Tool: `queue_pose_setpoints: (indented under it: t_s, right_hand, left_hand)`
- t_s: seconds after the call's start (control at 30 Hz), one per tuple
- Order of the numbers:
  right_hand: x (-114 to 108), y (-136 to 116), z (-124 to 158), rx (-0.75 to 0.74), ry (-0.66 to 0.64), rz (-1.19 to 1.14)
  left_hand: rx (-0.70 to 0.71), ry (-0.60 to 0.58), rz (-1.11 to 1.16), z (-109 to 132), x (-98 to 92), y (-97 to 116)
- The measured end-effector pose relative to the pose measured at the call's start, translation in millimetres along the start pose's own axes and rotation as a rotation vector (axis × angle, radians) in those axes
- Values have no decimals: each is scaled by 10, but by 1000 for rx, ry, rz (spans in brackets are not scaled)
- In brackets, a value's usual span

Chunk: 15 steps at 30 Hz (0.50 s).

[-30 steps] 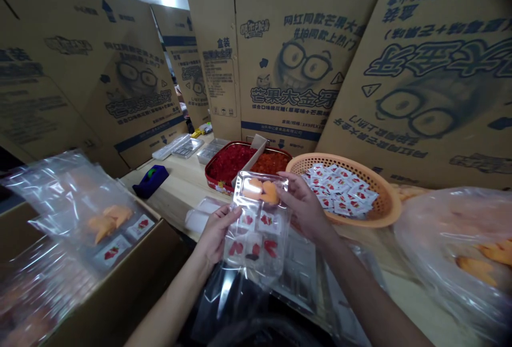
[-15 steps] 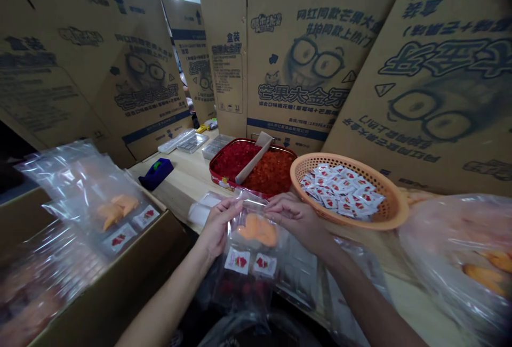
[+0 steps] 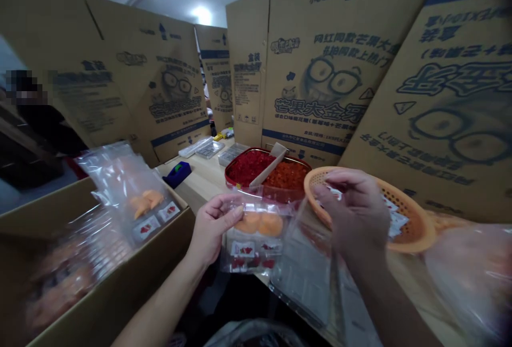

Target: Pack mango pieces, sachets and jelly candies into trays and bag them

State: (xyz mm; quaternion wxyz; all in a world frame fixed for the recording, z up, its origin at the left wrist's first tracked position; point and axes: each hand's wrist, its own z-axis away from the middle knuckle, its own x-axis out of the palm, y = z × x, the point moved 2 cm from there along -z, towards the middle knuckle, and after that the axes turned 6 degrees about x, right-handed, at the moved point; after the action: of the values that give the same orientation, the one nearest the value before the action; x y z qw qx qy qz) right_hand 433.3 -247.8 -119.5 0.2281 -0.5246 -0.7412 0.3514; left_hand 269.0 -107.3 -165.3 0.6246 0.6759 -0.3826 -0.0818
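My left hand (image 3: pixel 214 227) grips the top edge of a clear plastic bag (image 3: pixel 254 237). Inside the bag are orange mango-shaped candies (image 3: pixel 258 224) and small white sachets with a red print (image 3: pixel 242 249). My right hand (image 3: pixel 356 211) hangs apart from the bag, its fingers bunched over an orange plastic basket (image 3: pixel 416 230) of white sachets (image 3: pixel 396 222). The hand hides most of the sachets, and it is blurred, so I cannot tell whether its fingers hold one.
Below my right hand lie clear plastic trays (image 3: pixel 304 267). A cardboard box (image 3: pixel 108 261) of filled bags (image 3: pixel 138 198) stands at left. On the wooden table (image 3: pixel 192 184) are a red tin of red and orange pieces (image 3: pixel 268 174) and a blue tape dispenser (image 3: pixel 176 175). Upright printed cartons (image 3: pixel 320 70) stand behind.
My right hand has let go of the bag and moved right over the basket. My left hand keeps hold of the bag. The whole scene has shifted right in view.
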Motion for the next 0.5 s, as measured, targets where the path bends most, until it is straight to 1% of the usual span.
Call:
queue_pose_setpoints:
  t_s: [0.03,0.07,0.13,0.2,0.27,0.33,0.4,0.43,0.5]
  right_hand:
    - [-3,19,-3,67,19,-73]
    - [4,35,4,130,-3,-137]
    - [25,63,44,232,-112,-210]
    - [25,96,96,294,-178,-217]
    - [-2,139,139,347,-171,-199]
    - [-36,176,172,396,-142,-192]
    - [-63,194,202,443,-133,-181]
    - [-72,198,217,458,-141,-166]
    - [-91,213,250,469,-161,-120]
  left_hand:
    - [4,34,7,3,-18,80]
    - [15,73,14,-4,-45,181]
    - [89,180,25,-42,-139,457]
    - [268,311,14,-98,-294,821]
    - [471,389,-23,-152,-494,1200]
    - [574,445,-68,-204,-739,1493]
    - [626,531,-100,-244,-1014,1656]
    - [628,567,-120,-261,-1149,1685]
    - [617,649,-153,-279,-1396,1653]
